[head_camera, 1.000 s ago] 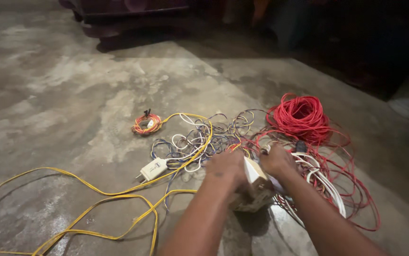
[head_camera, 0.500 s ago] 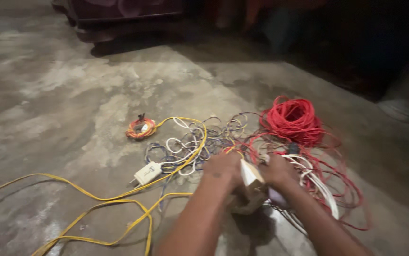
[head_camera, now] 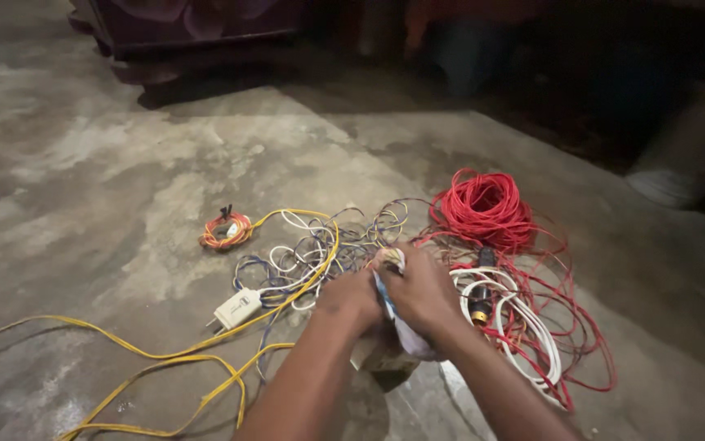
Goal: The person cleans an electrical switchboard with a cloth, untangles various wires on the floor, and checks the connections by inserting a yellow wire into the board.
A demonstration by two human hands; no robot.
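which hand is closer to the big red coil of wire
Right. The right hand is just below and left of the red wire coil, at the edge of its loose strands. The left hand is farther left, toward the yellow cable.

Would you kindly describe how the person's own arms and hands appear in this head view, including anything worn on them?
Both forearms are bare: no sleeves reach into view, and no gloves, watch or bracelet show. The left hand and right hand are uncovered, and no rings are visible on the fingers, though the dim light and their closeness hide fine detail.
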